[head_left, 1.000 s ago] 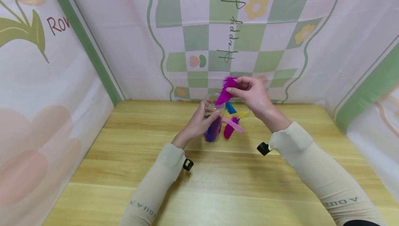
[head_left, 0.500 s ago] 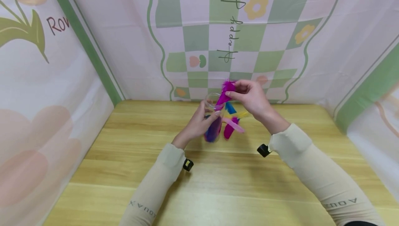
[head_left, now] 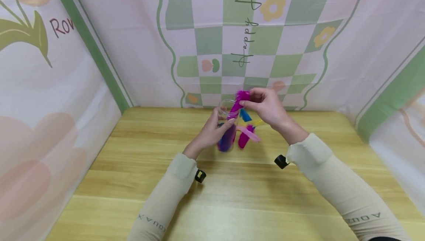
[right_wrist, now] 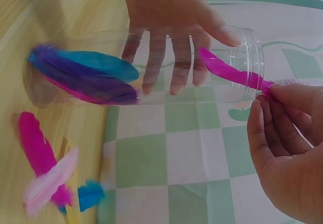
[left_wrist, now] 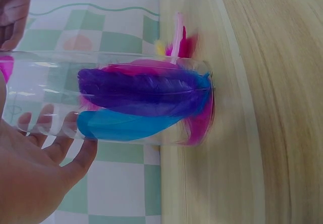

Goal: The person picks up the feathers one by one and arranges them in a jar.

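Observation:
A clear jar point(right_wrist: 171, 95) stands upright on the table, its mouth uncovered. My left hand point(head_left: 212, 129) grips it, the fingers curled round its side. Inside, purple feathers point(left_wrist: 146, 90), a blue feather point(left_wrist: 126, 125) and magenta ones rest at the bottom. Between thumb and fingertips, my right hand point(head_left: 269, 108) pinches a magenta feather point(right_wrist: 227, 74) at the jar's mouth. The lower part of that feather is inside the neck; its fluffy end sticks out above the rim.
Right of the jar, loose feathers lie on the wooden table point(head_left: 212, 204): a magenta feather point(right_wrist: 36, 143), a pink feather point(right_wrist: 53, 181), a blue feather point(right_wrist: 91, 194) and a yellow one. A patterned cloth point(head_left: 239, 38) hangs behind the table.
My right hand has come down slightly, and the magenta feather has slid deeper into the jar. The left hand and the jar have stayed in place.

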The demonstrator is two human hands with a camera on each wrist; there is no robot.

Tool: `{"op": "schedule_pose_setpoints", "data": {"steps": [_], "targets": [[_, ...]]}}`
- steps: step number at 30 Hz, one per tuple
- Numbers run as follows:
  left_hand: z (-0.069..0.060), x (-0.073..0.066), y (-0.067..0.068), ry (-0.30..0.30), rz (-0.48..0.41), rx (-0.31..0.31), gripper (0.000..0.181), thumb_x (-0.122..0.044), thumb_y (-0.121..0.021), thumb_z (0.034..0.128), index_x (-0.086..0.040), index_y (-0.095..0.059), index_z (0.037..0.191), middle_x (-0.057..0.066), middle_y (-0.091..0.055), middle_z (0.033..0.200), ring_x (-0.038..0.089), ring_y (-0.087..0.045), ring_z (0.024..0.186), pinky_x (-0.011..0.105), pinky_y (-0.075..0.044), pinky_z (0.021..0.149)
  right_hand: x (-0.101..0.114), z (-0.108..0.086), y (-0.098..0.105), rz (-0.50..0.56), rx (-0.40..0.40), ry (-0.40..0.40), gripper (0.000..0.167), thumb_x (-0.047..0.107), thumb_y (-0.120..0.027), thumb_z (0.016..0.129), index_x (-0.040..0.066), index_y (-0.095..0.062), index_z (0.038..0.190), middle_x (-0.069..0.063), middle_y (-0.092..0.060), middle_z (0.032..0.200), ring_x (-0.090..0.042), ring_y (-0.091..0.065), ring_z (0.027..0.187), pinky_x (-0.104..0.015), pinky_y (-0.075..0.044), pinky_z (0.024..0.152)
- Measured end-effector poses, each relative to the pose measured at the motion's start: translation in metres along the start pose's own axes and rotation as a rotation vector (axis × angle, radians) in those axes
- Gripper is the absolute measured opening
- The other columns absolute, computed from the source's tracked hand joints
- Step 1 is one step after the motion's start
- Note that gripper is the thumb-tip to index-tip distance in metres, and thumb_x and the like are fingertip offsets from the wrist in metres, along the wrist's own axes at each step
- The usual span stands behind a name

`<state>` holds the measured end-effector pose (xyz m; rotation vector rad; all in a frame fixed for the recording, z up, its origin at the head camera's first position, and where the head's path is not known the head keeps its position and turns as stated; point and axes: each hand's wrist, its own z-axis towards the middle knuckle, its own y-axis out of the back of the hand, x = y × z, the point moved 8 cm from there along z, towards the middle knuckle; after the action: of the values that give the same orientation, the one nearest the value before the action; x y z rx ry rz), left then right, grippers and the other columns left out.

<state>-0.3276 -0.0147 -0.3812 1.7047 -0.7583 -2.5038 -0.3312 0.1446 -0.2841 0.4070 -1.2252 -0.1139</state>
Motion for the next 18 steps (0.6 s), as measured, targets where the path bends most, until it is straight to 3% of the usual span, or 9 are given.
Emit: {"op": "schedule_pose_setpoints", "data": {"steps": [4,10,18], "targets": [[-0.0001,-0.0008,0.0001,-0.006,-0.003,0.005,0.037,-0.037,-0.053,0.1077,-0.006,-0.040,0.123,0.015,-0.035,0.155,0.035,-0.050,0.134,0.053,-0.045,0.108,-0.0012,0.0007,-0.0008,-0.020,0.007,-0.005,0.019,0.010,-0.076,0.093,-0.002,-0.073,0.108,-0.008,-0.076,0.097,-0.026,-0.069,0.088,-0.027,-0.059,0.076],[0.0003,-0.0003,0.0001,-0.003,0.004,0.009,0.038,-0.039,-0.051,0.1080,-0.007,-0.039,0.123,0.019,-0.034,0.157,0.035,-0.050,0.134,0.053,-0.044,0.109,-0.0002,0.0018,-0.0020,-0.044,0.031,0.006,0.022,0.014,-0.076,0.094,-0.003,-0.072,0.109,-0.009,-0.075,0.098,-0.033,-0.069,0.091,-0.025,-0.058,0.074],[0.0001,-0.0006,0.0000,-0.007,-0.006,0.010,0.039,-0.039,-0.051,0.1082,-0.007,-0.039,0.127,0.016,-0.034,0.156,0.031,-0.051,0.132,0.051,-0.045,0.109,0.0049,0.0042,-0.0076,-0.064,0.042,-0.005,0.023,0.019,-0.076,0.095,0.000,-0.072,0.108,-0.008,-0.075,0.101,-0.024,-0.067,0.087,-0.026,-0.057,0.072]]}}
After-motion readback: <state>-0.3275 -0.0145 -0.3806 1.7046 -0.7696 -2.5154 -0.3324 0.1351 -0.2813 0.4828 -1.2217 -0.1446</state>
